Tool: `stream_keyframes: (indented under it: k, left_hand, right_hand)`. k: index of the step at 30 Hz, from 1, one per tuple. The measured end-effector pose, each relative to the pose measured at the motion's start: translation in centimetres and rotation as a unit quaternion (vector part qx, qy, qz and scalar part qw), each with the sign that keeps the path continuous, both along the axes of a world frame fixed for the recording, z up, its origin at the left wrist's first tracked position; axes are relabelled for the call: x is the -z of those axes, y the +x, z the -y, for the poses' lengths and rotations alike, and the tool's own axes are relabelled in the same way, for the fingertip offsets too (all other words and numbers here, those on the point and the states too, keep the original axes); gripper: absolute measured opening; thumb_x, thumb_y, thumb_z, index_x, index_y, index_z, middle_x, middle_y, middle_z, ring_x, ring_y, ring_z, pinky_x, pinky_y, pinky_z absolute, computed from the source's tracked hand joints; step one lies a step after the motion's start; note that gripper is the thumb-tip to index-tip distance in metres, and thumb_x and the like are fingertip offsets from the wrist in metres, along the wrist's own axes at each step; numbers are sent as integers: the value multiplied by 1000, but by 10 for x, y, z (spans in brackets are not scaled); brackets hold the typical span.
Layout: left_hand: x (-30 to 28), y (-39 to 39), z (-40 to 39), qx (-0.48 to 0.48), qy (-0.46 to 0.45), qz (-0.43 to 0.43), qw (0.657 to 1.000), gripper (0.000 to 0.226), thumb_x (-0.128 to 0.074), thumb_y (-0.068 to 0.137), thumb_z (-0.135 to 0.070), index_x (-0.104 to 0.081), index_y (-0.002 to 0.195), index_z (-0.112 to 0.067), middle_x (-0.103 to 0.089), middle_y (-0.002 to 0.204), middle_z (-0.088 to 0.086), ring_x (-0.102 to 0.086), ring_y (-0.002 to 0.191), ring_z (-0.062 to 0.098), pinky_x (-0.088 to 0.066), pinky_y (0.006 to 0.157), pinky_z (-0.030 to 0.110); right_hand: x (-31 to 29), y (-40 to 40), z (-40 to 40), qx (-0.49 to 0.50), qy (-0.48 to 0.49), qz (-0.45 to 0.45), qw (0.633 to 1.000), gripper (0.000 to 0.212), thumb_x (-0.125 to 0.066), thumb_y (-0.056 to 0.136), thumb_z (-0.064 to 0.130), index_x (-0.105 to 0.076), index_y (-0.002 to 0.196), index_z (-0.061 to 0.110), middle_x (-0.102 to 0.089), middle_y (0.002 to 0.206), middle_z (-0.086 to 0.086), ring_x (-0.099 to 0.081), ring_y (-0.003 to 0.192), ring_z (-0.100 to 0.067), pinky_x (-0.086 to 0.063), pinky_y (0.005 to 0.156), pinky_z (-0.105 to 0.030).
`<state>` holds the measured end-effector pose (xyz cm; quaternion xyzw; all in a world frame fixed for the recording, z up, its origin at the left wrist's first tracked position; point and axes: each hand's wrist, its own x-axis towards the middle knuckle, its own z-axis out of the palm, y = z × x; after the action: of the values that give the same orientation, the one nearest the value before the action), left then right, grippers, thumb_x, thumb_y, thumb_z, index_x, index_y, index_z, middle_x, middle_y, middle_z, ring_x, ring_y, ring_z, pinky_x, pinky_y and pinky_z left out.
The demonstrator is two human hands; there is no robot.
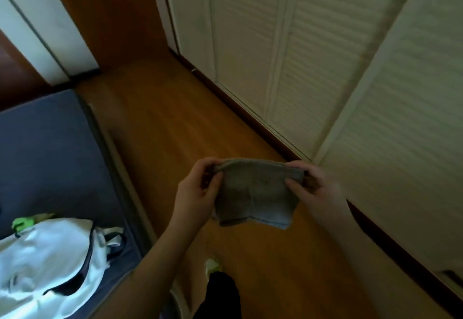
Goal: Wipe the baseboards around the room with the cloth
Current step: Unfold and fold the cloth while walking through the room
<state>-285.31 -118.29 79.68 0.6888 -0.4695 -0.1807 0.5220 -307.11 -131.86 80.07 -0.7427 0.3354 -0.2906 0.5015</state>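
Wooden floor (175, 123) fills mid-frame; over it, lower centre, a grey-brown cloth (255, 191) hangs folded, its top corners pinched by the left hand (198, 191) and right hand (315, 188). Dark baseboard (240, 103) runs under louvred doors (288, 43) at right; a white bag (50, 261) lies lower left.

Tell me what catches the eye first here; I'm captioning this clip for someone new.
The grey cloth at centre, pinched at its top corners by the left hand and right hand above the wood floor. Next, the louvred doors on the right with the dark baseboard beneath, and a white bag lower left.
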Motion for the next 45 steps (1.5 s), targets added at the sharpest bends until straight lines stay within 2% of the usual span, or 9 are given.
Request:
stream_keyframes:
  k: [4,9,12,18,30,36,40,42,45]
  left_hand:
    - [8,74,31,-51,-7,-26,998,27,-58,90,-33,-53,99,-57,-60,107,-29,-61,100,-5,-50,76,8]
    - [-4,170,58,-67,-4,-40,997,28,-62,93,-25,-57,97,-52,-63,102,-25,-63,96,-2,-50,75,8]
    - [-13,216,75,-63,6,-34,997,21,-62,95,-24,-58,100,-45,-65,101,-20,-65,96,3,-54,78,16]
    - [-26,274,130,-50,7,-60,997,11,-60,93,-31,-58,98,-40,-65,101,-15,-66,94,6,-54,77,16]
    - [-46,386,293,-163,-20,-51,985,22,-69,88,-14,-63,89,-35,-69,100,-9,-68,95,10,-55,79,19]
    - [-58,453,324,-246,-33,-53,967,16,-69,88,-10,-62,100,-18,-70,96,-4,-69,94,11,-57,81,25]
    - [-55,515,324,-313,-15,-40,949,41,-71,87,-17,-58,122,-35,-73,100,-9,-69,96,3,-54,83,15]
    - [-48,552,321,-335,5,-27,942,36,-72,87,-18,-65,117,-37,-73,100,-17,-69,96,0,-55,83,16]
    - [-36,609,316,-354,0,-7,935,27,-71,88,-16,-71,98,-41,-73,96,-20,-69,93,1,-55,81,16]
  right_hand:
    - [-2,81,50,-36,-28,1,999,30,-68,90,16,-65,107,41,-68,105,18,-65,100,-4,-55,78,-20]
    - [-16,179,97,-69,-94,-11,993,28,-71,88,9,-66,106,29,-68,96,20,-63,92,7,-49,73,-7]
    - [-25,227,122,-70,-137,-10,988,29,-72,87,9,-64,104,30,-65,99,22,-62,90,10,-47,72,-4]
    - [-29,301,188,-43,-168,5,985,25,-72,86,13,-64,108,23,-64,96,20,-62,88,14,-46,71,-1]
    - [-36,443,377,-104,-104,96,984,25,-71,87,14,-64,105,29,-67,97,21,-67,87,5,-50,73,-7]
    - [-49,538,426,-180,-86,112,974,30,-72,87,16,-61,101,40,-67,96,23,-65,92,3,-49,77,-8]
    - [-48,620,440,-238,-4,115,964,43,-74,84,15,-62,115,40,-70,96,19,-66,96,0,-51,82,-11]
    - [-45,667,450,-282,25,78,956,40,-75,83,16,-66,114,40,-71,102,21,-65,98,2,-50,81,-10]
    - [-38,738,456,-332,65,40,940,29,-76,80,16,-76,93,42,-73,99,20,-66,95,4,-50,75,-7]
